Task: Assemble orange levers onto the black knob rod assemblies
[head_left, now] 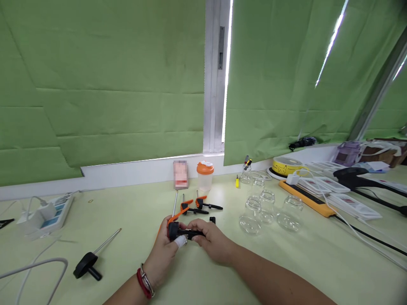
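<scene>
Black-and-orange tool point(173, 231) sits between our hands, low at the middle of the counter point(127, 262). We have the fingers of our left hand point(163, 250) clamped around its black end, the thumb wrapped in white; those of our right hand point(218, 243) pinch its black shaft. Beyond lie two similar tools point(203, 203), near an orange-lidded cup point(205, 177). Glass jars point(251, 218) stand rightward.

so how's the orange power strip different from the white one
The orange power strip has an orange and black body, while the white power strip has blue panels. The orange strip is long and narrow; the white one looks shorter and broader. The orange strip lies on the right, the white one on the left. Both rest on the table with white plugs attached.
</scene>
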`<state>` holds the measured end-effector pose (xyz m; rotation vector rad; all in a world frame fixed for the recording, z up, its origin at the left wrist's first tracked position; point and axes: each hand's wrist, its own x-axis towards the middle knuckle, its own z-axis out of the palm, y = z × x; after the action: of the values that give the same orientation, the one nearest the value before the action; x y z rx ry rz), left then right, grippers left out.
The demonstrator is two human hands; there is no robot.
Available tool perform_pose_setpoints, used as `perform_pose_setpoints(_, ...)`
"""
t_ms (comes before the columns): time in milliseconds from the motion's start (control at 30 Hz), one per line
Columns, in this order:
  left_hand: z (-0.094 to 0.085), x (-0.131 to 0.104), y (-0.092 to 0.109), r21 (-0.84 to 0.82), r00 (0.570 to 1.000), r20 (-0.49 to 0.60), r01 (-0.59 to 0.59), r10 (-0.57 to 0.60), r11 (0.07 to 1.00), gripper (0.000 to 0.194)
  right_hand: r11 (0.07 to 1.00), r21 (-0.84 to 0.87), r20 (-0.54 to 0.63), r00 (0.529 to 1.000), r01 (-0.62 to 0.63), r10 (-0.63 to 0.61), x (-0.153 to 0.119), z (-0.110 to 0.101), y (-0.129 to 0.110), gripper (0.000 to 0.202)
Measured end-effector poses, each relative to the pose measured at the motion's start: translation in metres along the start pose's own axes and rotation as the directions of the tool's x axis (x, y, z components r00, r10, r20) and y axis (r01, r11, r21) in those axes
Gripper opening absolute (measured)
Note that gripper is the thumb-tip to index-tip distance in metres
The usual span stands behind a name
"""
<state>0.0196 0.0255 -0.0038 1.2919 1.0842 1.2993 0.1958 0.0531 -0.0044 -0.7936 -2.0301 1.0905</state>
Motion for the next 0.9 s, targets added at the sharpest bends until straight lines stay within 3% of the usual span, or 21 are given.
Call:
perform_pose_setpoints(200, -0.003, -0.004, -0.004, -0.108, 0.999, -0.026, 0.031, -0.034, 0.994, 0.061, 0.998, -0.029, 0.027, 0.998, 0.061, -0.060, -0.002, 0.002, -0.011, 0.036)
perform_pose_setpoints(333, -0.004, -0.003, -0.010, -0.150, 0.989, -0.134, -0.076, 0.056, 0.986, 0.051, 1.000, -0.031, 0.011, 1.000, 0.005, -0.004, -0.003, 0.009, -0.006, 0.031)
perform_pose_setpoints(433, -0.004, -0.002, -0.011, -0.131, 0.976, -0.179, -0.150, 0.125, 0.980, 0.038, 0.985, 0.118, 0.029, 0.992, -0.129, 0.127, -0.002, 0.017, 0.003, 0.029)
perform_pose_setpoints(533, -0.004, -0.003, -0.012, -0.056, 0.969, -0.171, -0.193, 0.181, 0.980, 0.033, 0.906, 0.357, 0.088, 0.974, -0.228, 0.211, 0.001, 0.021, 0.009, 0.029)
perform_pose_setpoints(633, -0.006, -0.003, -0.014, 0.009, 0.959, -0.153, -0.239, 0.237, 0.971, 0.031, 0.836, 0.487, 0.124, 0.968, -0.251, 0.218, 0.003, 0.021, 0.009, 0.033)
perform_pose_setpoints(900, -0.001, -0.008, -0.010, 0.072, 0.942, -0.131, -0.303, 0.310, 0.950, 0.043, 0.756, 0.609, 0.178, 0.970, -0.241, 0.165, 0.004, 0.023, 0.015, 0.047)
